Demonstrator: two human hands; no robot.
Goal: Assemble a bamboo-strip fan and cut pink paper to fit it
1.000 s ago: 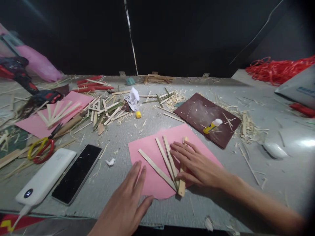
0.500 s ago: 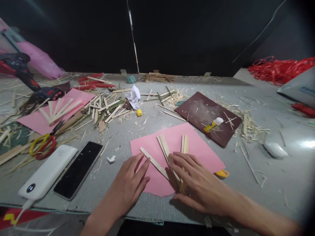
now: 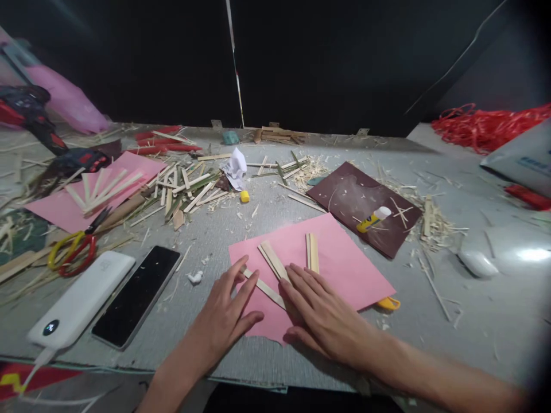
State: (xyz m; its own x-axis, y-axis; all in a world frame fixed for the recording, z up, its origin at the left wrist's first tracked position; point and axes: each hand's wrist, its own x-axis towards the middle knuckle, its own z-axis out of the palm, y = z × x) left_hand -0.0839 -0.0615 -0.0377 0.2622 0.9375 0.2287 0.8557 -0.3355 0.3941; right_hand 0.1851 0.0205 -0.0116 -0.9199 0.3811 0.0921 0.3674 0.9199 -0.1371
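Note:
A sheet of pink paper [image 3: 340, 275] lies in front of me with flat bamboo strips on it. My right hand [image 3: 321, 312] lies flat, fingers stretched out, over the lower ends of the middle strips [image 3: 272, 258] and the right-hand strips [image 3: 313, 252]. Those lower ends are hidden under it. My left hand [image 3: 228, 310] rests at the paper's left edge with fingers apart. Its fingertips touch the upper end of a single slanted strip [image 3: 264, 291], whose lower end runs under the right hand.
A glue stick [image 3: 372, 219] lies on a brown board [image 3: 353, 195] behind the paper; its yellow cap [image 3: 244, 197] lies apart. Leftward are a phone [image 3: 136, 295], a white power bank [image 3: 81, 301], scissors [image 3: 73, 252] and a bamboo pile [image 3: 189, 189]. A drill [image 3: 38, 126] stands far left.
My right hand has slid left across the paper, and the middle and right strips have shifted left with it. My left fingers have moved up to the end of the left strip.

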